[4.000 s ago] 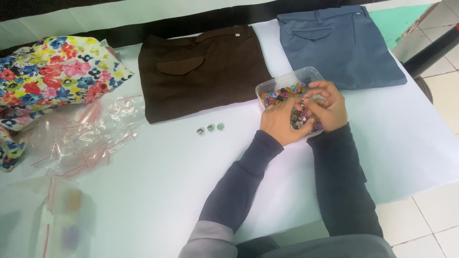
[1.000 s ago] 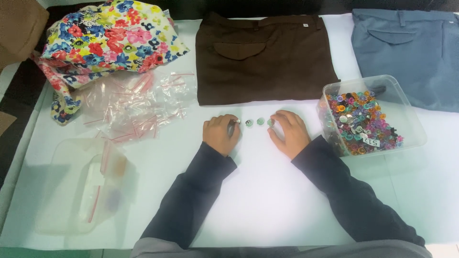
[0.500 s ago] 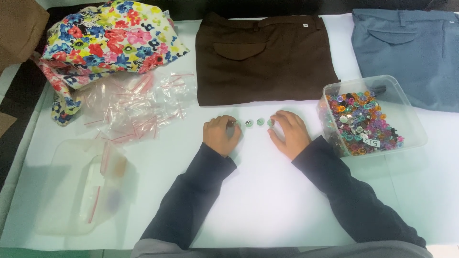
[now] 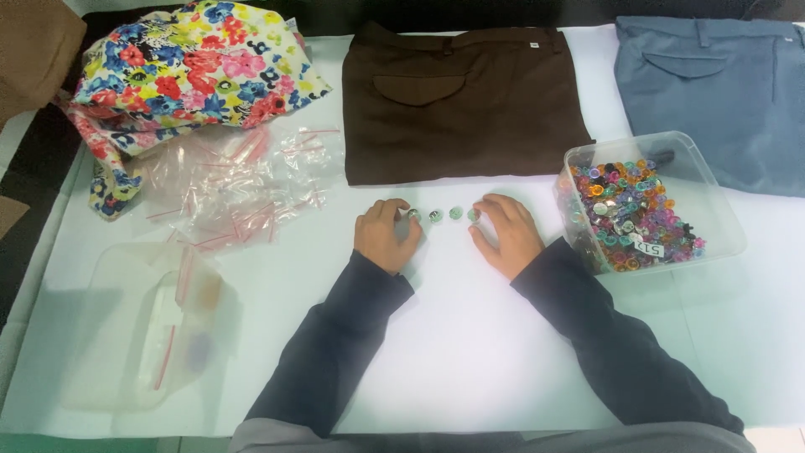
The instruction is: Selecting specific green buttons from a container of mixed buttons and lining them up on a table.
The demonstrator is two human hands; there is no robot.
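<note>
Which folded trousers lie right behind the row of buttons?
The brown trousers; the blue pair lies farther right, behind the button box.

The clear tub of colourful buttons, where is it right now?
In the head view the clear tub of buttons sits on the white table, just beyond the right hand, in front of the blue trousers.

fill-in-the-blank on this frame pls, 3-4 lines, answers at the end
1. The small round buttons lie in a row between the left hand and the ____ hand.
2. The clear tub of mixed coloured buttons sits to the ____ of the right hand.
3. The folded garment just beyond the hands is ____ in colour.
4. The heap of clear zip bags lies just below the ____-patterned fabric.

Answers: right; right; brown; floral
</note>
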